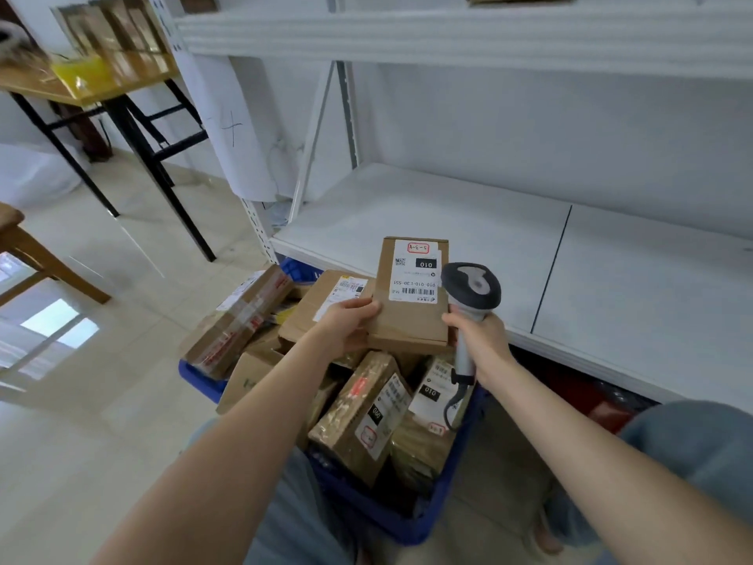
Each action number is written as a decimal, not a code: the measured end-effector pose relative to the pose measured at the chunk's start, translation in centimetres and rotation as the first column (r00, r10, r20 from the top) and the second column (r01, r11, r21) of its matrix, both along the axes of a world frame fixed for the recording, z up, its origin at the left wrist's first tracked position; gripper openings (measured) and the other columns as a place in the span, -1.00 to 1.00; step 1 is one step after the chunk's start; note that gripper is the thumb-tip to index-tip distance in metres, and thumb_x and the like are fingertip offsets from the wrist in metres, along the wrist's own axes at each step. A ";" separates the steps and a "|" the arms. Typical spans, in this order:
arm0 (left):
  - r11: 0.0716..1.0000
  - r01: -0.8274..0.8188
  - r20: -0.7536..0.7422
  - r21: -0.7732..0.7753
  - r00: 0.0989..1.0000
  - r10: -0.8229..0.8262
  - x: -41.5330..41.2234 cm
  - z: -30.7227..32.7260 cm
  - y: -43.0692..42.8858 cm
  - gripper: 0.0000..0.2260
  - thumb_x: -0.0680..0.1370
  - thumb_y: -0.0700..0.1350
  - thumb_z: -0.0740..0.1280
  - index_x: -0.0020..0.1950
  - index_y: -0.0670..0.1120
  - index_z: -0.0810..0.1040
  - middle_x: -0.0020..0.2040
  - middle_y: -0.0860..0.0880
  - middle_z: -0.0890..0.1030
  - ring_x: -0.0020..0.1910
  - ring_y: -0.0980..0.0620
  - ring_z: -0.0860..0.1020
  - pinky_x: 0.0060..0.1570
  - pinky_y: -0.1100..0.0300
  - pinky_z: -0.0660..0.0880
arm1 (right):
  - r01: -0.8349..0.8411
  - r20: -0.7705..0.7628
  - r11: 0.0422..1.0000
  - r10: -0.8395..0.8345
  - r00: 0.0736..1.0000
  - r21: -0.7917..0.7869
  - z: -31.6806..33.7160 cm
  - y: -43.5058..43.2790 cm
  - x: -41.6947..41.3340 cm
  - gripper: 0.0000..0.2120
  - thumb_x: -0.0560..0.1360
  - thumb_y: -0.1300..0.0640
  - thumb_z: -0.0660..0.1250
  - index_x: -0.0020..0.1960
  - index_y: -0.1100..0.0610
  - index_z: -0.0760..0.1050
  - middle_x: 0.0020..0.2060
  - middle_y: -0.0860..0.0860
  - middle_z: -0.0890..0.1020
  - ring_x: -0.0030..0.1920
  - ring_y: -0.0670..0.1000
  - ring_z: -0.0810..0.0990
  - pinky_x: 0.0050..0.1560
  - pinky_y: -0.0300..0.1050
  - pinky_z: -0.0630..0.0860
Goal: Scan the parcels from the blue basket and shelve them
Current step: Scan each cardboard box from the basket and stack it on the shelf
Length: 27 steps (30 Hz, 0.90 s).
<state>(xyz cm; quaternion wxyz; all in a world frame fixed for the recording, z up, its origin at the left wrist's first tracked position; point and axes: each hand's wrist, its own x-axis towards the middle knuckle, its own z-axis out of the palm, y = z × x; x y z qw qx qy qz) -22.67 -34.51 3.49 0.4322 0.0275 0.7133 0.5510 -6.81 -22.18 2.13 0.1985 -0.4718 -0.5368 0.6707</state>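
Note:
My left hand (350,320) grips a flat brown cardboard parcel (409,316) by its left edge, holding it above the blue basket (432,515). The parcel's white label with a barcode faces up. My right hand (483,340) grips the handle of a grey barcode scanner (472,289), whose head sits just right of the parcel's label. The basket on the floor is piled with several brown cardboard parcels (362,418). The white shelf board (428,222) lies bare just behind the held parcel.
A white metal shelving unit fills the right side, with an upper shelf (448,38) above. A wooden table on black legs (134,128) stands at the left. A wooden stool (36,254) is at the far left on the tiled floor.

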 end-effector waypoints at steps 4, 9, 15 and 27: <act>0.998 0.050 -0.033 0.045 0.998 -0.048 1.1 0.0 0.6 -0.57 0.51 -0.23 0.40 0.38 -0.14 0.43 0.07 -0.10 0.61 -0.06 -0.03 0.61 -0.16 0.08 0.62 | -0.004 -0.036 1.000 0.004 0.999 0.006 0.6 0.5 2.2 -0.73 0.42 0.17 0.45 0.11 0.12 0.56 -0.03 0.06 0.67 0.00 0.06 0.64 0.07 0.07 0.59; 0.992 0.013 -0.048 0.123 0.999 -0.007 2.2 -0.3 1.1 -0.52 0.53 -0.32 0.34 0.43 -0.20 0.33 0.19 -0.17 0.57 -0.08 -0.03 0.62 -0.24 0.18 0.60 | 0.072 -0.083 0.997 -0.069 0.994 0.041 1.9 -0.2 4.5 -0.87 0.47 0.23 0.40 0.01 0.18 0.54 -0.20 0.05 0.66 -0.32 -0.08 0.60 -0.32 -0.24 0.52; 0.993 -0.002 -0.040 0.122 0.999 0.007 3.2 -2.3 1.5 -0.53 0.51 -0.34 0.36 0.40 -0.22 0.36 0.13 -0.17 0.60 0.00 -0.10 0.63 -0.08 0.06 0.60 | -0.013 -0.039 1.000 0.013 0.999 0.001 1.8 -4.2 6.8 -0.92 0.46 0.24 0.39 -0.20 0.24 0.55 -0.47 0.01 0.56 -0.51 -0.10 0.47 -0.40 -0.24 0.46; 0.986 0.037 -0.155 0.165 0.988 -0.011 4.9 -4.8 1.6 -0.62 0.53 -0.32 0.33 0.34 -0.14 0.46 0.17 -0.09 0.61 0.16 -0.09 0.57 0.17 -0.01 0.53 | 0.093 -0.020 0.995 -0.093 0.995 -0.034 0.6 -8.6 8.4 -0.80 0.45 0.22 0.40 -0.35 0.20 0.53 -0.52 0.00 0.55 -0.53 -0.08 0.48 -0.35 -0.15 0.47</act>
